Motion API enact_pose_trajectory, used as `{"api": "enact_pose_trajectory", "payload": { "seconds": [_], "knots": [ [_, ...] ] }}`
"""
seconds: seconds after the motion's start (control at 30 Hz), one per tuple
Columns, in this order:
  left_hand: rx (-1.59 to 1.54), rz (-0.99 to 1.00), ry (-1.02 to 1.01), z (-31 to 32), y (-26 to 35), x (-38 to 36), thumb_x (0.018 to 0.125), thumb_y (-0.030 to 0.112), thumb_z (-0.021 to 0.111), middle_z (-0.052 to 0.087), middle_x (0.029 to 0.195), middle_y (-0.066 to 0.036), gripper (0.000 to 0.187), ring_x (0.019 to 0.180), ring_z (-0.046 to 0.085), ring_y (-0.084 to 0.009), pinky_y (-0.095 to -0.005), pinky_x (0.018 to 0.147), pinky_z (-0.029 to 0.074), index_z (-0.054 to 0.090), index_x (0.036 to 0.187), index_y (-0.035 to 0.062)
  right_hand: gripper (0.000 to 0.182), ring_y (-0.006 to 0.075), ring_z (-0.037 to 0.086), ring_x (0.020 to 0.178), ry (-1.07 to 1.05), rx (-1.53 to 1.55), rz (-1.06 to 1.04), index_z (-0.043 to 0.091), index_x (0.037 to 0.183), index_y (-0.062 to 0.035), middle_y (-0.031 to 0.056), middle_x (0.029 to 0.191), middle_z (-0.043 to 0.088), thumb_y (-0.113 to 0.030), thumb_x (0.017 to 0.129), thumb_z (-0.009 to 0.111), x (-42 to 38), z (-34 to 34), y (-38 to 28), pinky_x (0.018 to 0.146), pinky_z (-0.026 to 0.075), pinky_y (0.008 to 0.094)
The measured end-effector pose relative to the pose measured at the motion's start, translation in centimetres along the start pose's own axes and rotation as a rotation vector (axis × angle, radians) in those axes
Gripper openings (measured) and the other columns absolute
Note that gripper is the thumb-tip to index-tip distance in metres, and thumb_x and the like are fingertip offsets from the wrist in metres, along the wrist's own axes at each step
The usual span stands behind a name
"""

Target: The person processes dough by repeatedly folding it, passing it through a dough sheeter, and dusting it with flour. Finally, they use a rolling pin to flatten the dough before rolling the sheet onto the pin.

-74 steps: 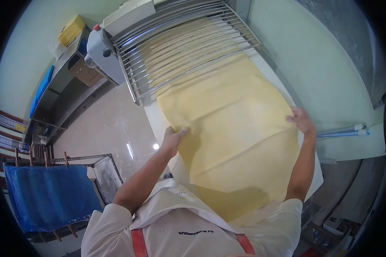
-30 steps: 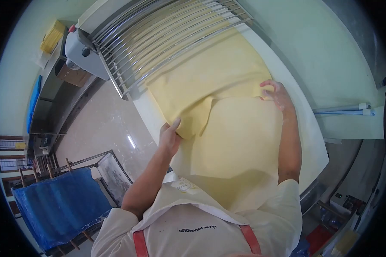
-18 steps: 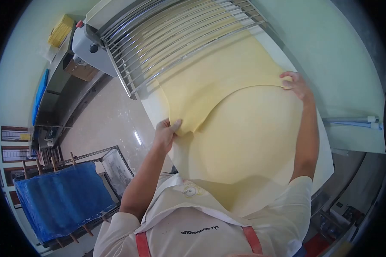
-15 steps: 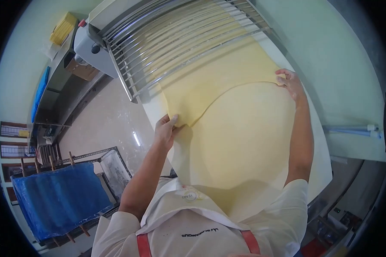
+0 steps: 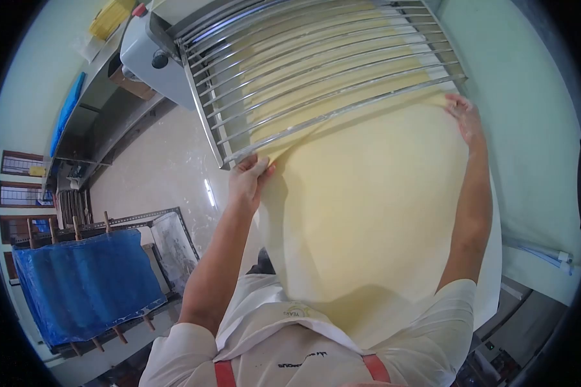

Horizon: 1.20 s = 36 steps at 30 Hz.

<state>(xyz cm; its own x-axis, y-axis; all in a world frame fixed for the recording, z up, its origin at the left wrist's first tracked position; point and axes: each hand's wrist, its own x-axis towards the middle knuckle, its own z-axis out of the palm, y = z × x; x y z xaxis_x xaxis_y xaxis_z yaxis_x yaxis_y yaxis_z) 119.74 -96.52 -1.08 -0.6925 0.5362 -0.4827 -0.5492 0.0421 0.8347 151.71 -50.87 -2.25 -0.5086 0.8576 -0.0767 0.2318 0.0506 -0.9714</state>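
Note:
A wide sheet of pale yellow dough (image 5: 368, 213) lies along the white belt of a dough sheeter. Its upper layer has a loose end by the lower bar of the metal guard (image 5: 342, 116). At the left corner of that end, my left hand (image 5: 248, 179) pinches the dough between thumb and fingers, just below the guard's corner. On the far right corner, my right hand (image 5: 465, 116) grips the dough edge with bent fingers, close to the guard's right end. Between my hands the edge runs beneath the bars, partly hidden by them.
The sheeter's grey housing (image 5: 152, 58) with a black knob stands at upper left. A rack draped in blue plastic (image 5: 90, 284) is at lower left. Shelving (image 5: 87, 122) lines the left wall; a pale green wall (image 5: 529, 129) borders the right side.
Both hands have moved away from my body toward the guard, carrying the upper dough edge with them. More of the lower dough layer now shows. The view has shifted slightly.

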Motion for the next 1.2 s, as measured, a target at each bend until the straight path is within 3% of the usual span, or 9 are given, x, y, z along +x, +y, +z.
{"api": "enact_pose_trajectory", "payload": {
  "seconds": [0.13, 0.27, 0.33, 0.4, 0.53, 0.73, 0.9, 1.03, 1.2],
  "knots": [
    [0.069, 0.032, -0.024, -0.5, 2.0, -1.8, 0.09, 0.009, 0.058, 0.061, 0.09, -0.007, 0.019, 0.079, 0.059, -0.0146, -0.0269, 0.077, 0.05, 0.054, 0.105, -0.002, 0.054, 0.0313, 0.048, 0.12, 0.369, -1.193, -0.744, 0.045, 0.13, 0.0011, 0.019, 0.13, 0.049, -0.024, 0.086, 0.064, 0.0, 8.9, 0.8, 0.105, 0.036, 0.0429],
    [0.234, -0.015, -0.166, -3.1, 1.0, -4.9, 0.09, 0.013, 0.059, 0.062, 0.094, -0.009, 0.023, 0.083, 0.06, -0.0145, -0.0282, 0.08, 0.049, 0.053, 0.107, -0.0009, 0.067, 0.0304, 0.024, 0.139, 0.03, -1.062, -0.818, 0.032, 0.142, -0.0114, 0.0136, 0.148, 0.03, -0.047, 0.089, 0.049, -1.0, 25.1, -1.0, 0.112, 0.018, 0.0496],
    [0.301, -0.035, -0.275, -4.7, 1.3, -6.1, 0.09, 0.013, 0.06, 0.063, 0.096, -0.01, 0.025, 0.085, 0.061, -0.0152, -0.0281, 0.081, 0.049, 0.053, 0.109, -0.0022, 0.067, 0.0274, 0.02, 0.141, -0.382, -1.062, -0.459, 0.025, 0.145, -0.0073, 0.0124, 0.151, 0.024, -0.044, 0.092, 0.042, -3.1, 32.8, -4.5, 0.114, 0.013, 0.049],
    [0.326, -0.02, -0.3, -8.1, 2.5, -6.3, 0.09, 0.012, 0.06, 0.064, 0.098, -0.01, 0.026, 0.087, 0.061, -0.0155, -0.028, 0.081, 0.049, 0.054, 0.11, -0.0023, 0.065, 0.0265, 0.019, 0.141, -0.143, -1.149, -0.852, 0.025, 0.145, -0.0084, 0.011, 0.153, 0.021, -0.043, 0.092, 0.039, -6.5, 39.0, -4.9, 0.113, 0.009, 0.052],
    [0.377, -0.049, -0.222, -19.0, 6.8, -2.5, 0.09, 0.012, 0.059, 0.064, 0.098, -0.011, 0.023, 0.092, 0.062, -0.0176, -0.0298, 0.08, 0.051, 0.057, 0.108, -0.0021, 0.059, 0.0275, 0.023, 0.14, -0.375, -1.258, -0.831, 0.035, 0.141, -0.0074, 0.0108, 0.151, 0.027, -0.04, 0.092, 0.04, -13.3, 41.3, -9.9, 0.113, 0.011, 0.0521],
    [0.366, 0.527, 0.038, -32.5, 21.2, 18.5, 0.091, 0.016, 0.057, 0.062, 0.097, -0.008, 0.02, 0.095, 0.059, -0.0153, -0.0283, 0.083, 0.047, 0.059, 0.105, 0.001, 0.05, 0.0361, 0.032, 0.132, 0.145, -1.052, -0.404, 0.043, 0.134, -0.005, 0.0178, 0.14, 0.04, -0.014, 0.087, 0.053, -20.0, 38.0, -8.7, 0.109, 0.023, 0.0486],
    [0.527, 0.862, -0.13, -23.8, 37.5, 27.7, 0.093, 0.018, 0.055, 0.06, 0.108, -0.014, 0.031, 0.104, 0.056, -0.0193, -0.0317, 0.091, 0.043, 0.055, 0.116, -0.0019, 0.035, 0.0356, 0.043, 0.124, 0.99, -0.82, 0.062, 0.052, 0.123, -0.0007, 0.018, 0.13, 0.05, -0.013, 0.09, 0.055, -22.9, 44.3, -15.7, 0.106, 0.032, 0.0447],
    [1.019, 0.926, -0.325, -22.5, 39.9, 30.9, 0.09, 0.024, 0.056, 0.061, 0.108, -0.02, 0.044, 0.105, 0.057, -0.0277, -0.0353, 0.093, 0.043, 0.051, 0.124, -0.0036, 0.039, 0.0299, 0.047, 0.121, 0.702, -0.408, -0.082, 0.05, 0.125, -0.0006, 0.0172, 0.123, 0.054, -0.017, 0.089, 0.055, -13.4, 58.6, -23.0, 0.104, 0.034, 0.0393],
    [0.873, 0.768, -0.618, -25.3, 40.8, 31.4, 0.077, 0.037, 0.068, 0.063, 0.102, -0.02, 0.056, 0.096, 0.062, -0.0328, -0.0394, 0.084, 0.047, 0.055, 0.114, -0.0037, 0.042, 0.0232, 0.053, 0.108, 0.684, 0.099, -0.165, 0.056, 0.117, 0.0025, 0.014, 0.115, 0.058, -0.033, 0.095, 0.049, -4.3, 68.5, -29.9, 0.096, 0.038, 0.0342]
  ]
}}
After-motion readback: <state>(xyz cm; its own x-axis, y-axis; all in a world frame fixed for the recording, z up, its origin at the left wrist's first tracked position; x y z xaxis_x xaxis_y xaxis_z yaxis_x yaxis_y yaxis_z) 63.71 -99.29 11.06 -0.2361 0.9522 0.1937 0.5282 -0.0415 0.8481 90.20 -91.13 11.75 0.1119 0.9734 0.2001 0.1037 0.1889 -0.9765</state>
